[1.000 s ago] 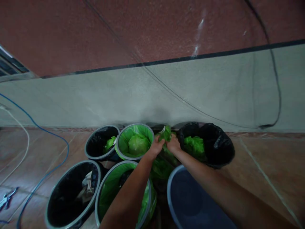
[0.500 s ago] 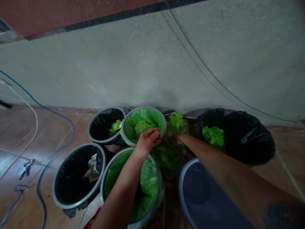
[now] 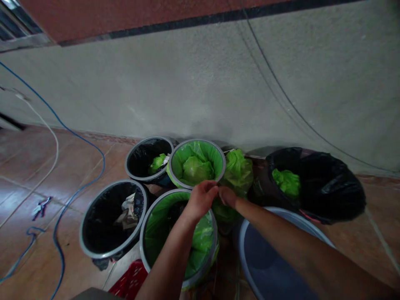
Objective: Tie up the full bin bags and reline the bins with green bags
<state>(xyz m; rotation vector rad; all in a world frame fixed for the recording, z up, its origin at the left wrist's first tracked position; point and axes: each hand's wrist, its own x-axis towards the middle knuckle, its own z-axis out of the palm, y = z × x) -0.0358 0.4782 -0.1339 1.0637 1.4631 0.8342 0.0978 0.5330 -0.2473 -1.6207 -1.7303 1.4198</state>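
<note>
My left hand (image 3: 203, 199) and my right hand (image 3: 227, 196) meet over the front right rim of the far green-lined bin (image 3: 175, 151). The left thumb and fingers are pinched together; whatever lies between them is too small to make out. The right fingers are curled closed beside them, their tips hidden. Just beyond the right hand stands a full green plastic bag (image 3: 237, 166), its lower part behind that hand. Below my left forearm is the near green-lined bin (image 3: 201, 237), and below my right forearm a blue-grey bin (image 3: 265, 258) without a liner.
On the left stand two black-lined bins, the near one (image 3: 96, 221) holding crumpled paper, the far one (image 3: 140, 156) a green scrap. A large black bag (image 3: 331, 183) opens at right, with a green bundle (image 3: 286, 182) inside. A blue cable (image 3: 75, 143) and pliers (image 3: 41, 207) lie on the tiles.
My right hand has drawn back from the green bag to meet my left hand, which has come slightly down and right. The view has shifted, showing more of the blue-grey bin.
</note>
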